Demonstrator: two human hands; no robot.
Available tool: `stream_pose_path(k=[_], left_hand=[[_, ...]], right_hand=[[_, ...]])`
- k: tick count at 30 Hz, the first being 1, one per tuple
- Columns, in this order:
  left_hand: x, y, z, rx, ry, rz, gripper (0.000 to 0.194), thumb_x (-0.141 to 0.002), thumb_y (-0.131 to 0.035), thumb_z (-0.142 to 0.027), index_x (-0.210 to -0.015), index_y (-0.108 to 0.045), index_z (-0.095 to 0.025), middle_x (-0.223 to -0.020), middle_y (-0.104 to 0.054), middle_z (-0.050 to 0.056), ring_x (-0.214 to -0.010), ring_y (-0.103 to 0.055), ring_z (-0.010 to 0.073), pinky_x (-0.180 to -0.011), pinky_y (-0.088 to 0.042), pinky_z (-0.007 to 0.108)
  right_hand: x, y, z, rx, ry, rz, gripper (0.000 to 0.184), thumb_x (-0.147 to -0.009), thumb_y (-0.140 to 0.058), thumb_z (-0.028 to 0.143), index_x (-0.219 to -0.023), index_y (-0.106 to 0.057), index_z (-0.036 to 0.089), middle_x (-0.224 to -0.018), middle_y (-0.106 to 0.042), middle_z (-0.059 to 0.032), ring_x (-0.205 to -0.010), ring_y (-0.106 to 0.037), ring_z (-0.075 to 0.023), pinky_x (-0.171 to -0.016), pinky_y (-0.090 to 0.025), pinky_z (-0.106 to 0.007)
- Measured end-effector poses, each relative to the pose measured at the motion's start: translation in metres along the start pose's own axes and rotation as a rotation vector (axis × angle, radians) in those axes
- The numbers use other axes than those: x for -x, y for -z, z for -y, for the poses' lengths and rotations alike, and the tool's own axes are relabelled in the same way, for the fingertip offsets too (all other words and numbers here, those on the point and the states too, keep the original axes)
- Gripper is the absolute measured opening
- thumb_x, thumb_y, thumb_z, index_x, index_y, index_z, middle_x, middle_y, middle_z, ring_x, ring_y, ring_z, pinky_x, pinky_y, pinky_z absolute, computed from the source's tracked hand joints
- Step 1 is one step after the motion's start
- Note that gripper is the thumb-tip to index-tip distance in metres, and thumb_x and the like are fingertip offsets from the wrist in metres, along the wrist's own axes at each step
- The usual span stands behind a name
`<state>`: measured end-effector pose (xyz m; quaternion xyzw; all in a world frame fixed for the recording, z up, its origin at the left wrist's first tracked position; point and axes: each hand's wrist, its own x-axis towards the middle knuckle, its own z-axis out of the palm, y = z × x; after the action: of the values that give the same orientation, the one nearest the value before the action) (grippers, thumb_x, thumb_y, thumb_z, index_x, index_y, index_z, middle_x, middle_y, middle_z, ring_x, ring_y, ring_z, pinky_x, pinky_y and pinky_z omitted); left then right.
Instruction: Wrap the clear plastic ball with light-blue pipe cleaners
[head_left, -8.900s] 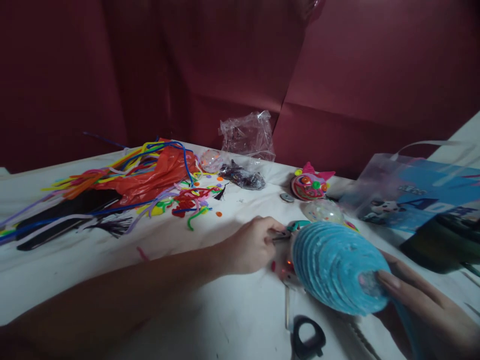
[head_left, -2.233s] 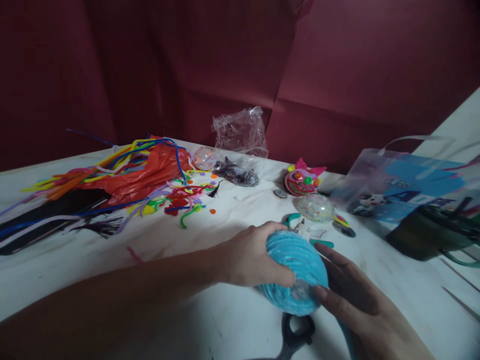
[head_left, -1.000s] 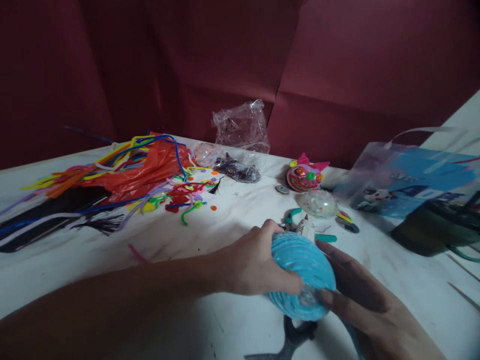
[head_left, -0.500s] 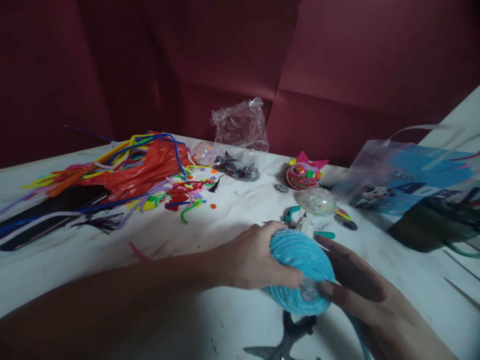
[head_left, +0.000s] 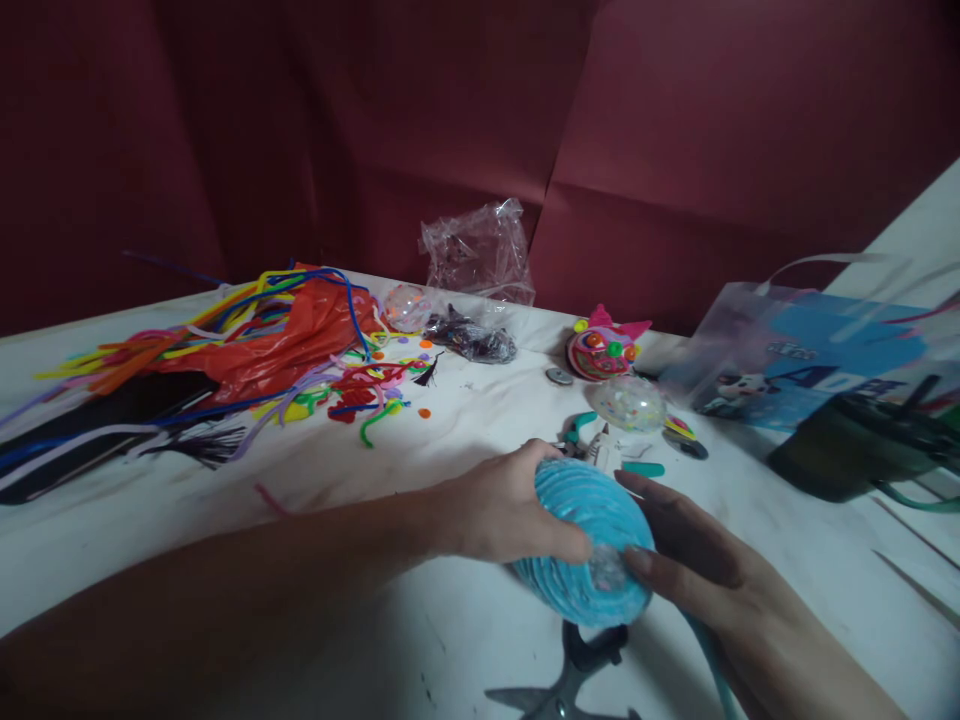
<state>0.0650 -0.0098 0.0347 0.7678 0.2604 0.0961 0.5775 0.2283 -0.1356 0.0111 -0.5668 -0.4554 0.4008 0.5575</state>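
Note:
A clear ball wound with blue pipe cleaner (head_left: 592, 515) is held above the table near the front. My left hand (head_left: 502, 505) grips its left side, the thumb across the front next to a bare see-through patch. On the other side my right hand (head_left: 697, 560) has its thumb and fingers against the ball's right edge. A loose blue strand (head_left: 709, 655) hangs below my right hand. Grey scissors (head_left: 566, 685) lie under the ball. Just behind it are a white glue gun (head_left: 602, 452) and teal-handled pliers (head_left: 579, 428), partly hidden.
To the left, coloured pipe cleaners (head_left: 247, 305) spill from a red plastic bag (head_left: 292, 345) beside a black case (head_left: 97, 430). A pink decorated ball (head_left: 600, 352) and clear ball (head_left: 628, 403) stand behind my hands. At right are a plastic bag (head_left: 810, 345) and dark cup (head_left: 847, 450).
The ball and both hands have shifted slightly left in view, with the ball turned a little. Both hands keep their hold.

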Motion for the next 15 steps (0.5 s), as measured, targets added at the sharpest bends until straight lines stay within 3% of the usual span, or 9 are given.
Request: stream_pose_path(k=[6,12,15], left_hand=[[-0.002,-0.001,0.002,0.057,-0.06,0.003,0.075,-0.059,-0.071,-0.036,-0.127,-0.043,-0.019,-0.119,-0.055,0.011,-0.106,-0.054,0.0302,-0.08,-0.048,0.04],[-0.004,-0.001,0.001,0.196,-0.013,-0.011,0.064,-0.056,-0.071,-0.028,-0.115,-0.049,-0.018,-0.1,-0.06,0.006,-0.095,-0.056,0.0259,-0.079,-0.045,0.038],[-0.006,0.001,0.0,0.286,0.019,-0.001,0.06,-0.053,-0.071,-0.027,-0.109,-0.05,-0.018,-0.095,-0.06,0.005,-0.09,-0.057,0.0229,-0.077,-0.045,0.037]], right_hand=[[-0.002,-0.002,0.001,0.018,0.029,0.006,0.038,-0.084,-0.068,0.033,-0.12,-0.055,0.026,-0.118,-0.062,-0.0033,-0.106,-0.058,-0.0192,-0.081,-0.052,-0.018],[-0.002,0.006,0.01,0.092,0.01,0.013,0.039,-0.084,-0.065,0.047,-0.116,-0.06,0.025,-0.12,-0.061,-0.0071,-0.11,-0.055,-0.0242,-0.085,-0.051,-0.025],[-0.005,0.017,0.016,0.169,-0.001,-0.107,0.049,-0.074,-0.066,0.061,-0.104,-0.068,0.021,-0.107,-0.067,-0.0116,-0.097,-0.063,-0.0281,-0.078,-0.055,-0.029]])
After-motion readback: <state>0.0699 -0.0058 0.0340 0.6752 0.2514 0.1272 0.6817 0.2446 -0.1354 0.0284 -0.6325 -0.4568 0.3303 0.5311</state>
